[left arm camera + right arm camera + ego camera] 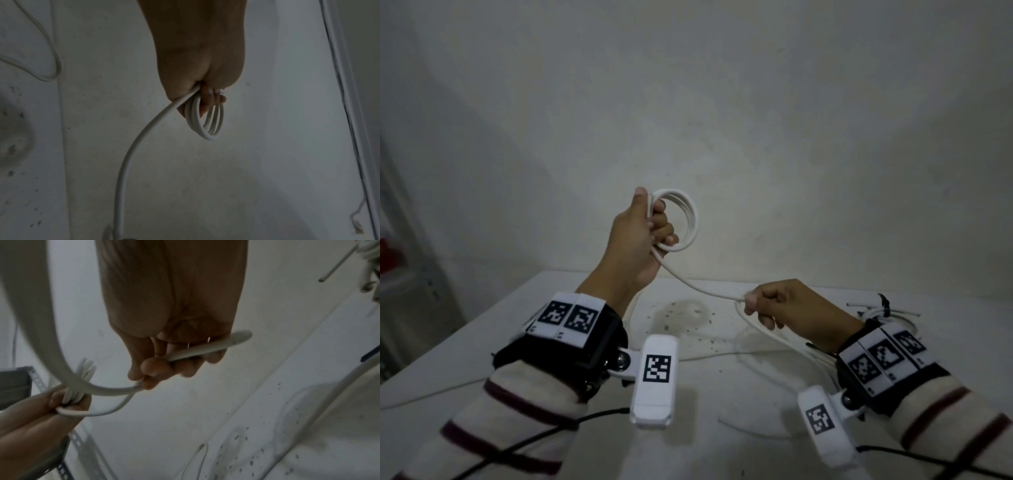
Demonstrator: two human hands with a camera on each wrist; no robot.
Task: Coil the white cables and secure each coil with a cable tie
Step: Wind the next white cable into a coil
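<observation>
My left hand is raised above the table and grips a small coil of white cable of several loops; the same coil hangs from its fingers in the left wrist view. From the coil a loose length of the cable runs down and right to my right hand, which grips it in curled fingers low over the table. In the right wrist view the cable passes through the right hand's fist, and the left hand with the coil shows at lower left.
More white cable trails loose over the white table. A bundled cable with a black tie lies at the far right. The table's middle is stained and speckled. A wall stands close behind, a metal rack at left.
</observation>
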